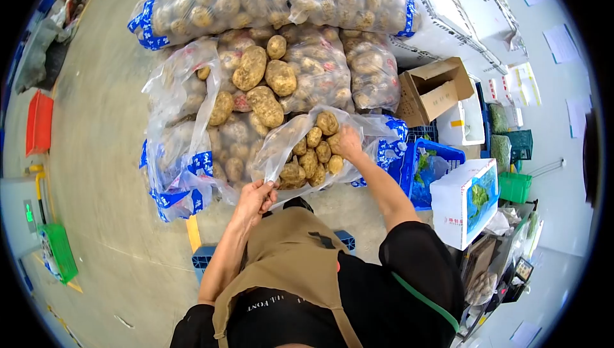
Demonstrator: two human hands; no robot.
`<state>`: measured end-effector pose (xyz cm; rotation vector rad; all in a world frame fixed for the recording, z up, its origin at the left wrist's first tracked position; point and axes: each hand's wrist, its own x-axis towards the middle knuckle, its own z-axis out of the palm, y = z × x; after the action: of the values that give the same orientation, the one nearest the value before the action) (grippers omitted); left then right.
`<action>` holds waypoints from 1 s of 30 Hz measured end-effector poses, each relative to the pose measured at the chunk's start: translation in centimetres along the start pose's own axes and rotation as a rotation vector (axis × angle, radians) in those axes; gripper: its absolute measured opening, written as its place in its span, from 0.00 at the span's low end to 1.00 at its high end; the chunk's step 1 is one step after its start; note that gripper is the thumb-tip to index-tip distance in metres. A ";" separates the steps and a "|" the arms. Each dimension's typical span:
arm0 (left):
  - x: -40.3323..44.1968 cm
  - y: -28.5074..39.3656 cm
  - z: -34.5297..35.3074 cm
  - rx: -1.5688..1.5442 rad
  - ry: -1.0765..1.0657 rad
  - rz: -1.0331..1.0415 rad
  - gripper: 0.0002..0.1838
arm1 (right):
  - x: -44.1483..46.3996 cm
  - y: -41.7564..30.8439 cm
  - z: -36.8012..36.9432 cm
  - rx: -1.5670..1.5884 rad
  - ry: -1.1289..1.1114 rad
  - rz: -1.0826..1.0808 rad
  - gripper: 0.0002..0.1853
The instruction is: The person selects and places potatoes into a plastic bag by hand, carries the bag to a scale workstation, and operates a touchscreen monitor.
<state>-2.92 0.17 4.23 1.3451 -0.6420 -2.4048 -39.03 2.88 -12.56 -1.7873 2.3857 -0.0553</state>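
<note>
A clear plastic bag (pixel 286 146) lies open in front of me, with several potatoes (pixel 309 159) inside. My left hand (pixel 256 198) is closed in a pinch on the near edge of this bag. At the bag's right side is my right hand (pixel 348 144), its fingers curled beside the potatoes; what they hold, if anything, is hidden. Just left of that hand sits a single potato (pixel 327 123). Larger loose potatoes (pixel 264 106) rest on the filled bags just beyond the open one.
Filled potato sacks (pixel 217 4) are stacked at the back. To the right stand an open cardboard box (pixel 435 91), a blue crate (pixel 412 172) and a white foam box (pixel 457 204) with greens. A red bin (pixel 39 123) and a green crate (pixel 59 252) stand far left.
</note>
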 end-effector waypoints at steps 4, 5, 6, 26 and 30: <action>0.5 0.1 -0.7 -0.056 -0.050 -0.042 0.08 | -1.5 0.5 0.0 0.037 -0.269 0.342 0.23; 0.4 -0.1 -0.8 -0.050 -0.059 -0.053 0.08 | -2.1 0.5 -0.2 -0.012 -0.262 0.267 0.19; 0.2 -0.3 -0.7 -0.042 -0.068 -0.064 0.09 | -2.7 0.4 -0.9 -0.060 -0.252 0.194 0.16; 1.3 -5.6 9.7 -0.033 -0.309 0.325 0.37 | -15.7 5.0 -17.7 2.086 -0.374 0.271 0.19; -1.6 -3.9 18.4 0.283 -0.486 0.277 0.39 | -23.6 9.0 -18.9 2.109 -0.188 0.274 0.21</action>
<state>-18.10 8.45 11.77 0.6841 -1.2436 -2.4753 -43.93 26.79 7.50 -0.3013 0.9884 -1.4810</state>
